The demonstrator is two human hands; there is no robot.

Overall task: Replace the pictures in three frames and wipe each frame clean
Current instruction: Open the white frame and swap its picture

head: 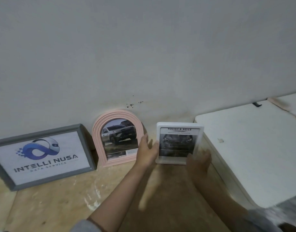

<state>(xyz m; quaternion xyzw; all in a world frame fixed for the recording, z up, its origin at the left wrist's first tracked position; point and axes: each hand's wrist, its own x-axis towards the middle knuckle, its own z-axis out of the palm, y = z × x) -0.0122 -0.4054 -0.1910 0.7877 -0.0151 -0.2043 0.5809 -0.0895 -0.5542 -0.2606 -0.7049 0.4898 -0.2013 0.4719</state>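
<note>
Against the wall, both hands' fingers (154, 146) clasp the white frame (179, 142) upright.

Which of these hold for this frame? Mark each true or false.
1. The grey rectangular frame shows an "Intelli Nusa" logo. True.
2. The pink arched frame lies flat on the floor. False: it stands leaning against the wall.
3. Both hands are at the white rectangular frame. True: left hand, right hand.
4. The white frame stands left of the grey one. False: it is rightmost.
</note>
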